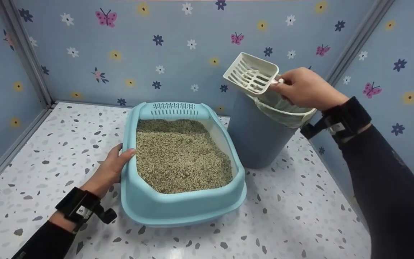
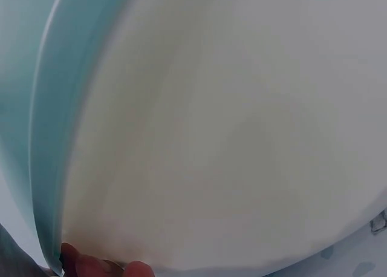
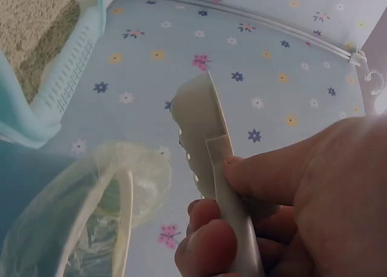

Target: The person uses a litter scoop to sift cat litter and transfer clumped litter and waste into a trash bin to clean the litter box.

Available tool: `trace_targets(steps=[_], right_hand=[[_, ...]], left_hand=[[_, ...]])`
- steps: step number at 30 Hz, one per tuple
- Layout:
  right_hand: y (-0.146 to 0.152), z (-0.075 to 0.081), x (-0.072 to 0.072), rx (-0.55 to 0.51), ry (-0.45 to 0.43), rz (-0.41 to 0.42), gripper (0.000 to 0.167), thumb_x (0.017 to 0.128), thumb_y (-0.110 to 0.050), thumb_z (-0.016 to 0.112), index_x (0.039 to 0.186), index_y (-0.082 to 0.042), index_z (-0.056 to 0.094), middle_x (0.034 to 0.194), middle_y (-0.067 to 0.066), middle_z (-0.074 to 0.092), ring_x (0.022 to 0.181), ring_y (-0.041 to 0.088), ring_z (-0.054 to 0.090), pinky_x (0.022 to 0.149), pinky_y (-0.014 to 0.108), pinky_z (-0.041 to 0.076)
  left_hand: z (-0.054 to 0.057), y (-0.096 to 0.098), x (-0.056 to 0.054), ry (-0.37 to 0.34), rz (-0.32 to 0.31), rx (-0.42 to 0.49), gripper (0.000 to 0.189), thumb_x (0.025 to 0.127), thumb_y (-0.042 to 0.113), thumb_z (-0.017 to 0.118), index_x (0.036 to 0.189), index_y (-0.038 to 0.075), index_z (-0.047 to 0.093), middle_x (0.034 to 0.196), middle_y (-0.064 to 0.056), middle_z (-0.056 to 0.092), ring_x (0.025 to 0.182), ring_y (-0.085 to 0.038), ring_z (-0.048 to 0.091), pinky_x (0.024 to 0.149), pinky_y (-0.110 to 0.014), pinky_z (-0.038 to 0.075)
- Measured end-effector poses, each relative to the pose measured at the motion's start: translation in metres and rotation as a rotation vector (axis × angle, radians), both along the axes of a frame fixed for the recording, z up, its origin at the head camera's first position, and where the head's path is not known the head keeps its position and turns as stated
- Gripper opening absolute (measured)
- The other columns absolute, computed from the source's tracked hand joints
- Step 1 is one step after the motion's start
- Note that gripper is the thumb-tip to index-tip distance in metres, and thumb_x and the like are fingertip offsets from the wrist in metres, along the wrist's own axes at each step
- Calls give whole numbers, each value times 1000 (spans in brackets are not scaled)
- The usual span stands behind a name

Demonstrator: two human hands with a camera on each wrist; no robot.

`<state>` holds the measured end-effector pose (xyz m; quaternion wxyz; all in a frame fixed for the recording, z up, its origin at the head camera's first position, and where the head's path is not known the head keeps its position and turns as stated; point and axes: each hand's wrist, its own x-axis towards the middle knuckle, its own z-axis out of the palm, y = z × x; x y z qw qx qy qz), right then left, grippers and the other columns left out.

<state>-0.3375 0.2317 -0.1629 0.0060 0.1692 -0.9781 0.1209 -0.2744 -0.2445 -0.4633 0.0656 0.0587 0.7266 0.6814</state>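
A white slotted litter scoop (image 1: 252,73) is held by its handle in my right hand (image 1: 306,88), raised over the rim of a grey-blue bin. Some bits of litter lie on its slots. The right wrist view shows the scoop (image 3: 202,117) side-on, with thumb and fingers wrapped around the handle. My left hand (image 1: 111,163) grips the left rim of a light blue litter box (image 1: 182,205), thumb on top and fingers down the outer side. In the left wrist view its fingertips (image 2: 139,269) show beside the box wall. Grainy litter (image 1: 182,158) fills the box.
The bin (image 1: 257,136), lined with a pale translucent bag (image 1: 282,114), stands right behind the box against the wall. Blue flowered panels (image 1: 178,54) enclose the back and sides. Beneath everything is a white speckled surface (image 1: 293,212).
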Motion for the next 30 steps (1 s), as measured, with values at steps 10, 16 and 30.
trace_targets(steps=[10,16,30], right_hand=[[39,-7,-23,139,159,-85,32,115,-26,59,97,-2,69,79,6,56,69,24,53,65,38,46],[46,-25,-34,290,268,-141,14,101,-1,55,97,2,68,86,19,63,75,37,57,66,61,55],[58,-63,-45,595,834,87,36,109,6,57,74,1,49,59,13,48,48,23,35,38,42,40]], left_hand=[[3,1,-3,-8,-11,-37,98,113,60,50,178,7,-1,157,-32,43,130,-42,64,103,-53,63],[2,-1,0,-12,-7,-48,98,113,61,50,177,7,-1,156,-32,44,123,-40,68,102,-56,64],[0,0,1,4,-9,-35,97,114,58,48,177,5,-3,159,-33,39,129,-43,63,103,-58,63]])
